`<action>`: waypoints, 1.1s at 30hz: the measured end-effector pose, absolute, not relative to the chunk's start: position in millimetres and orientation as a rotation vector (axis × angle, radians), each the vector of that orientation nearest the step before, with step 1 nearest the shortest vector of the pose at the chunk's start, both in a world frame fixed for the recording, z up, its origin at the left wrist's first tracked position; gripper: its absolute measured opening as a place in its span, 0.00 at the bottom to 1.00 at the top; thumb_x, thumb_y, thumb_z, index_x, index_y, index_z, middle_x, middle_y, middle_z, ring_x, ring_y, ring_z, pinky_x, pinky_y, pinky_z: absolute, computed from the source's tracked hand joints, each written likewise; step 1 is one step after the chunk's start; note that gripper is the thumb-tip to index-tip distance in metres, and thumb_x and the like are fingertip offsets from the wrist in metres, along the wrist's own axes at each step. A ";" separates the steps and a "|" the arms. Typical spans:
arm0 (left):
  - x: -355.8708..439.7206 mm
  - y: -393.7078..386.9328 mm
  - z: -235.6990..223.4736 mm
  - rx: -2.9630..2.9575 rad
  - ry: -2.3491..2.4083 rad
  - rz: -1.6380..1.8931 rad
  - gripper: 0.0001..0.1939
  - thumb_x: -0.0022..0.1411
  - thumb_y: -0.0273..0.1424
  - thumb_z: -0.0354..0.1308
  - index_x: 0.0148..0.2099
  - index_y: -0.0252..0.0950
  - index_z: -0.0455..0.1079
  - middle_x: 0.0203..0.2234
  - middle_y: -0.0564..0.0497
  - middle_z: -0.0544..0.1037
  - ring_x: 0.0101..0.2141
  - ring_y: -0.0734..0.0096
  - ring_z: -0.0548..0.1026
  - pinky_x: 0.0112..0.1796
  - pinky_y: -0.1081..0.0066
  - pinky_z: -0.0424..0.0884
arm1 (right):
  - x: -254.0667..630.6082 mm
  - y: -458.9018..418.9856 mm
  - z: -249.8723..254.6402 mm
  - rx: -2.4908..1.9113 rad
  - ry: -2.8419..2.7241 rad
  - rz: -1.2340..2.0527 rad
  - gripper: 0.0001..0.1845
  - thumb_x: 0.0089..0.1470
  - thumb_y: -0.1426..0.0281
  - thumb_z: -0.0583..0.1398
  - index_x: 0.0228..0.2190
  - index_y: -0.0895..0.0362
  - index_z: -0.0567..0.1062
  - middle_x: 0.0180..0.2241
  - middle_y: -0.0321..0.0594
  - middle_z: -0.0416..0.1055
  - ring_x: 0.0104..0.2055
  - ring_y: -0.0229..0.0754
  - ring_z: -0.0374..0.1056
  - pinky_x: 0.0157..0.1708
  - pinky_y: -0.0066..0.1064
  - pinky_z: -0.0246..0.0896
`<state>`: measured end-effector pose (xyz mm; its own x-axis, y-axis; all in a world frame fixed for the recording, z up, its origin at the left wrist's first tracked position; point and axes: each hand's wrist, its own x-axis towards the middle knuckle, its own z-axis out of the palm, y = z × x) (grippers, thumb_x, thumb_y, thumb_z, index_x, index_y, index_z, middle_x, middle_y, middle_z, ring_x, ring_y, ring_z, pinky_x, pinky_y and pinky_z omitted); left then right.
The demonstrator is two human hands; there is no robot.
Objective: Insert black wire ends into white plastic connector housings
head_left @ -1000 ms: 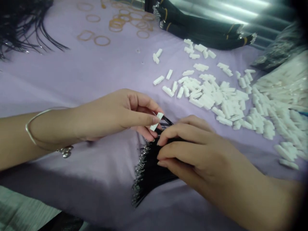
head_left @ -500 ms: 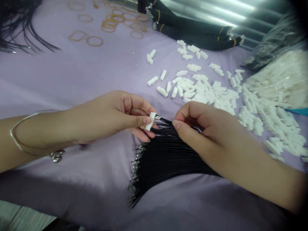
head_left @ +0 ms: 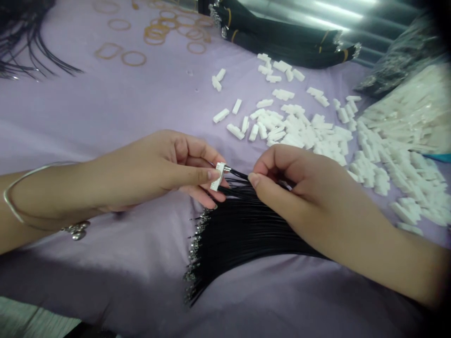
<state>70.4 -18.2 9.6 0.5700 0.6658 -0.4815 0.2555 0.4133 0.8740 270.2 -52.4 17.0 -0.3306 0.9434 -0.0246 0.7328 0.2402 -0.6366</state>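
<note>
My left hand point(head_left: 176, 171) pinches a white connector housing point(head_left: 218, 177) between thumb and fingers. Black wires run from the housing's right side toward my right hand point(head_left: 292, 180). Thumb and forefinger of that hand grip a few black wires point(head_left: 240, 174), whose silvery crimped ends are at the upper part of the housing. How deep those ends sit in it I cannot tell. Below both hands lies a thick spread of black wires point(head_left: 243, 230), with metal terminals point(head_left: 193, 263) along its left end. My right hand and wrist cover part of this spread.
Many loose white housings point(head_left: 299, 126) lie on the purple cloth point(head_left: 141, 103), beside a clear bag of white parts point(head_left: 408, 112). Rubber bands point(head_left: 155, 33) are scattered at the back. Banded black wire bundles point(head_left: 278, 40) lie behind, and more black wires point(head_left: 45, 51) at the far left.
Both hands have shifted very slightly left in the view, along with most of the scene. The grip on the housing and wires looks the same, with the wire ends still at the housing.
</note>
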 end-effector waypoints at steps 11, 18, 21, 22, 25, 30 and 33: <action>69.6 -18.9 9.6 1.128 0.981 0.334 0.03 0.60 0.24 0.58 0.36 0.30 0.72 0.26 0.55 0.80 0.27 0.76 0.79 0.31 0.82 0.73 | 269.8 -51.4 17.3 -1.538 -2.173 0.797 0.08 0.51 0.72 0.57 0.21 0.55 0.69 0.15 0.28 0.63 0.15 0.30 0.56 0.13 0.23 0.47; 70.6 -19.7 9.4 1.153 0.974 0.337 0.03 0.60 0.23 0.58 0.35 0.30 0.73 0.23 0.55 0.80 0.25 0.77 0.78 0.29 0.82 0.74 | 268.8 -50.7 14.2 -1.537 -2.188 0.775 0.08 0.51 0.72 0.58 0.21 0.55 0.70 0.15 0.29 0.65 0.15 0.30 0.57 0.13 0.23 0.48; 71.7 -21.6 8.8 1.166 0.979 0.356 0.03 0.59 0.23 0.58 0.35 0.29 0.74 0.22 0.54 0.80 0.24 0.75 0.78 0.28 0.81 0.75 | 266.9 -50.6 12.8 -1.504 -2.202 0.741 0.08 0.51 0.73 0.58 0.21 0.55 0.70 0.16 0.28 0.65 0.17 0.30 0.58 0.15 0.23 0.50; 71.9 -22.2 8.2 1.166 0.982 0.368 0.03 0.59 0.22 0.58 0.34 0.30 0.74 0.22 0.54 0.80 0.24 0.75 0.78 0.28 0.81 0.75 | 266.3 -50.3 12.4 -1.500 -2.204 0.741 0.09 0.50 0.74 0.57 0.20 0.56 0.70 0.16 0.28 0.65 0.17 0.30 0.58 0.16 0.23 0.50; 71.1 -22.5 3.5 1.155 0.970 0.394 0.04 0.59 0.22 0.59 0.33 0.32 0.75 0.23 0.54 0.81 0.25 0.74 0.79 0.29 0.80 0.77 | 266.2 -49.8 11.0 -1.495 -2.204 0.793 0.09 0.51 0.75 0.57 0.20 0.56 0.69 0.16 0.28 0.64 0.18 0.30 0.58 0.17 0.24 0.49; 67.2 -22.1 -1.1 1.127 0.872 0.470 0.02 0.59 0.26 0.61 0.36 0.35 0.74 0.25 0.53 0.82 0.27 0.72 0.81 0.31 0.78 0.78 | 270.8 -52.2 10.4 -1.367 -2.294 0.604 0.07 0.53 0.68 0.60 0.34 0.58 0.69 0.31 0.38 0.69 0.30 0.38 0.64 0.29 0.29 0.59; 67.1 -25.2 6.3 1.182 0.836 0.634 0.04 0.60 0.28 0.61 0.39 0.36 0.74 0.25 0.55 0.81 0.27 0.77 0.80 0.32 0.82 0.76 | 278.2 -53.5 22.2 -1.283 -2.516 0.532 0.09 0.54 0.67 0.60 0.35 0.59 0.69 0.36 0.44 0.66 0.37 0.42 0.63 0.35 0.32 0.60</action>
